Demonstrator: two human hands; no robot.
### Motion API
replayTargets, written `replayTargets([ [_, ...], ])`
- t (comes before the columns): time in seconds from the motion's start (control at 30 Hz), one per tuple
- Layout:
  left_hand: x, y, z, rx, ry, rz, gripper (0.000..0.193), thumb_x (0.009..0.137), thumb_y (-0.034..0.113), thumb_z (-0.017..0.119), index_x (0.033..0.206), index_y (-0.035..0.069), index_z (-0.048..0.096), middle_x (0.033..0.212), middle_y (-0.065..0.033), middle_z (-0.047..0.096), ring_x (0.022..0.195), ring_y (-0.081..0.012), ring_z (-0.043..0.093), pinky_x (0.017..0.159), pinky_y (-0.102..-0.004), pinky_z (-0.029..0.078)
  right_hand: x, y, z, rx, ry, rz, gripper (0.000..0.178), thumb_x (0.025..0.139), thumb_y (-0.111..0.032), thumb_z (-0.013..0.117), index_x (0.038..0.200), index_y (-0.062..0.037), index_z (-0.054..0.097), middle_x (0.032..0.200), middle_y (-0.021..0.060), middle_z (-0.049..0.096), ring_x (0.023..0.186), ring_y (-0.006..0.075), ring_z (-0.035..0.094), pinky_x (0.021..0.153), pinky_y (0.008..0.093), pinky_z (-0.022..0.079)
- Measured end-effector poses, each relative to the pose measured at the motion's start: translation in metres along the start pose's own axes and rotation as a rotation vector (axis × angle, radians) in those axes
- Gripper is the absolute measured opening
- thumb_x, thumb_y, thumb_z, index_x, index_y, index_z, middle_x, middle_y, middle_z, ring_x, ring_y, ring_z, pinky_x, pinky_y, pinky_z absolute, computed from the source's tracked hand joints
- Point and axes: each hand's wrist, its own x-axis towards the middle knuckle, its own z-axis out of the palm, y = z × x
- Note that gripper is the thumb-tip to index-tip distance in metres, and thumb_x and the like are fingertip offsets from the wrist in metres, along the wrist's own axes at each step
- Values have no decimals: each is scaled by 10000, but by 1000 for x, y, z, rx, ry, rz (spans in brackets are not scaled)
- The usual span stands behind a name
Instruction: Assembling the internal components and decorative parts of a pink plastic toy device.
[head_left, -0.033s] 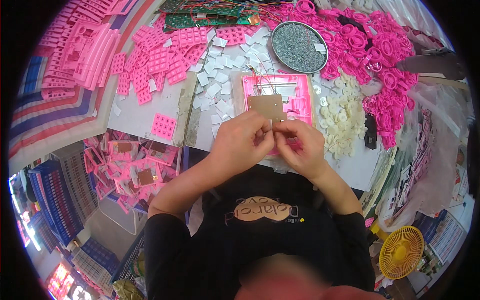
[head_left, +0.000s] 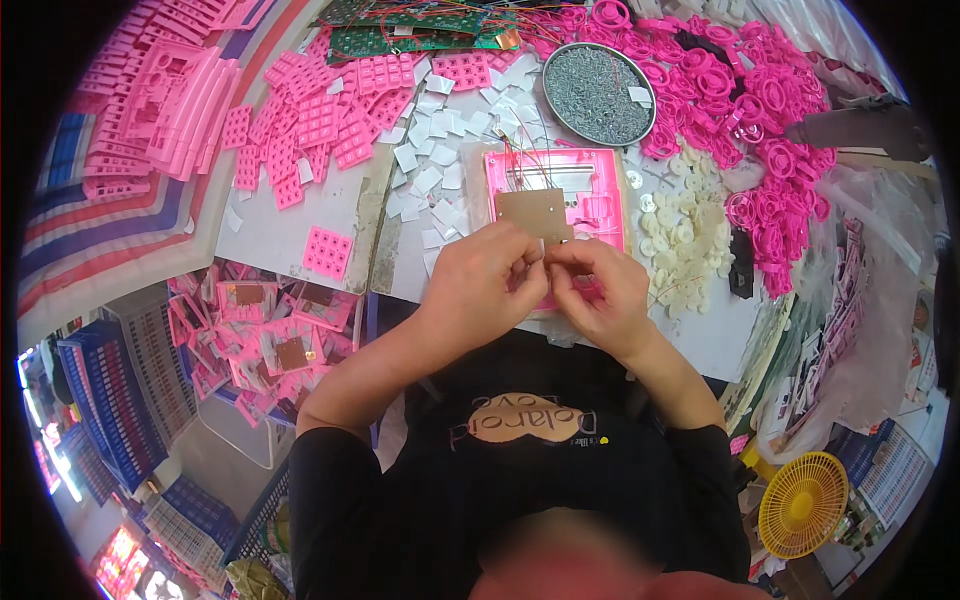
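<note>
My left hand [head_left: 490, 275] and my right hand [head_left: 600, 290] meet fingertip to fingertip over the near part of a pink plastic housing [head_left: 608, 180]. Both are closed in a pinch. A tiny white sliver shows at the left fingertips; what either hand grips is too small and covered to name. Just beyond the fingers, a brown circuit board [head_left: 532, 213] lies on the housing, with thin red and dark wires [head_left: 528, 165] running from its far side. The hands hide the housing's near edge.
Left of the housing lie white square pieces [head_left: 427, 180] and pink keypads [head_left: 318, 118]. A round tray of screws [head_left: 598, 95] stands behind. On the right are whitish discs [head_left: 685, 225] and heaped pink rings [head_left: 770, 150]. Pink assembled units [head_left: 290, 350] fill a container below left.
</note>
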Motion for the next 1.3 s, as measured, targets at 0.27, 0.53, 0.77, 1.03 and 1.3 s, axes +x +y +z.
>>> replayTargets([
  [0.27,0,0,1,-2,22,20,99,792,4,706,846,31,628,746,-63,578,558,-154,527,522,-290,425,-1,-1,2,30,-5,14,247,809,44,729,1038,-25,666,858,97,688,671,229,675,567,322,534],
  [0.53,0,-2,3,75,41,77,101,799,24,718,874,41,653,767,-79,596,618,-218,602,556,-334,480,0,1,0,-36,2,-57,306,807,56,732,1092,-16,648,888,108,696,706,231,700,585,303,560],
  [0.77,-2,2,3,-103,29,-39,68,826,9,721,866,28,669,761,-82,593,603,-203,587,547,-327,467,-10,-3,7,132,50,90,393,867,101,703,1206,11,527,1037,137,716,902,191,741,767,307,621],
  [1.03,-3,-1,5,-113,37,-7,59,828,-23,696,869,11,671,752,-30,584,577,-91,498,528,-263,394,-7,-1,11,70,147,-16,359,810,77,739,1122,-19,590,948,120,725,733,193,723,604,286,576],
  [1.3,13,-11,-25,-424,-351,-502,124,946,107,648,915,-6,687,731,-13,644,577,-54,554,520,-226,425,-2,3,10,-42,103,-335,423,724,99,749,1087,-52,594,892,96,695,696,269,681,561,317,543],
])
